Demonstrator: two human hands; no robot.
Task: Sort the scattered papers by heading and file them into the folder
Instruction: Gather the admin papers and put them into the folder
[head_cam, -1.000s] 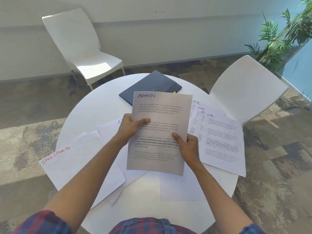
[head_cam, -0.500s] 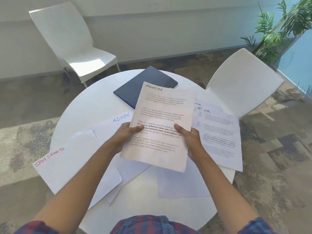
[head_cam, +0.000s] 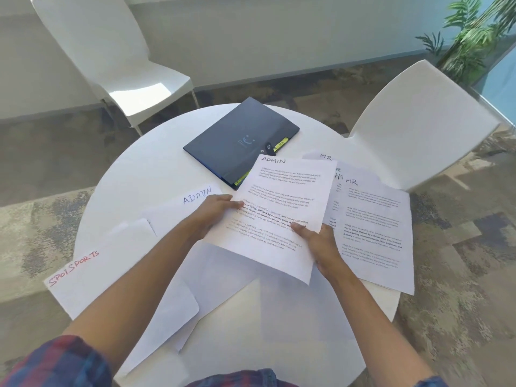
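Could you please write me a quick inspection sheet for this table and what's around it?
Surface: round white table, mostly covered with loose sheets.
Job's things: held ADMIN sheet; second ADMIN sheet lying flat; SPORTS sheets overhanging the near-left edge; HR stack fanned at right; dark folder closed, yellow tabs showing.
Clutter: nothing seen.
Hands: left hand and right hand each pinch the held sheet's edges.
Cables: nothing seen.
Surroundings: two white chairs, plant, patterned carpet.
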